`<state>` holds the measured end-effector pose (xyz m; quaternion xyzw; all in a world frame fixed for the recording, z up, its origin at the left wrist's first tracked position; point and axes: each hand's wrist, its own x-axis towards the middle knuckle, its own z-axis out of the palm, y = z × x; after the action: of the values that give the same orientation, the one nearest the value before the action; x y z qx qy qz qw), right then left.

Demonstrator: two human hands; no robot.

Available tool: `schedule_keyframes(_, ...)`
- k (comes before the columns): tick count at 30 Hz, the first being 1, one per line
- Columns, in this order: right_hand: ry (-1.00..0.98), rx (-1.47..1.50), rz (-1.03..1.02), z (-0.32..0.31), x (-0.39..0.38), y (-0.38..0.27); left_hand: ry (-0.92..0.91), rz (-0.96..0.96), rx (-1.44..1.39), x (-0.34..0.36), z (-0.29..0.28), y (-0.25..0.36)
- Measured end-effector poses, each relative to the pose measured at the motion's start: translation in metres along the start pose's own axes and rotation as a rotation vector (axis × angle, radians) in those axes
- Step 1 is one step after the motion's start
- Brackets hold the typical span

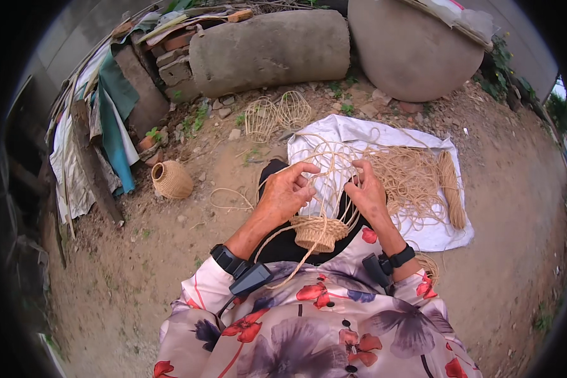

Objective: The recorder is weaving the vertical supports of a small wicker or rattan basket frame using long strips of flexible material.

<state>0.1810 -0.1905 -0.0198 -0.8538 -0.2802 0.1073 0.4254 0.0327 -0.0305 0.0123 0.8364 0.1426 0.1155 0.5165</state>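
A half-woven rattan basket (320,232) rests on my lap, its woven base low and bare upright strands rising between my hands. My left hand (285,191) grips the upright strands on the left side, fingers curled around them. On the right side, my right hand (366,188) pinches a thin rattan strand against the frame. A loose strand (290,268) trails down across my floral blouse. Each wrist carries a black strap with a small device.
A white cloth (359,135) on the dirt holds a heap of loose rattan strands (416,176) and a bundle (452,189). A finished small basket (171,179) lies left. Two wire-like frames (277,114) sit ahead. Stone blocks, bricks and tarps stand behind.
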Motion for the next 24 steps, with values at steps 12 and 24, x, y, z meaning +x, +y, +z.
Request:
schedule_keyframes(12, -0.013, 0.068, -0.02, 0.007, 0.003, 0.017, 0.123, -0.023, 0.11, -0.01, 0.001, -0.041)
schedule_keyframes(24, 0.002, 0.487, 0.045, 0.006, 0.01, 0.039, -0.019, -0.113, -0.427, -0.003, -0.002, -0.014)
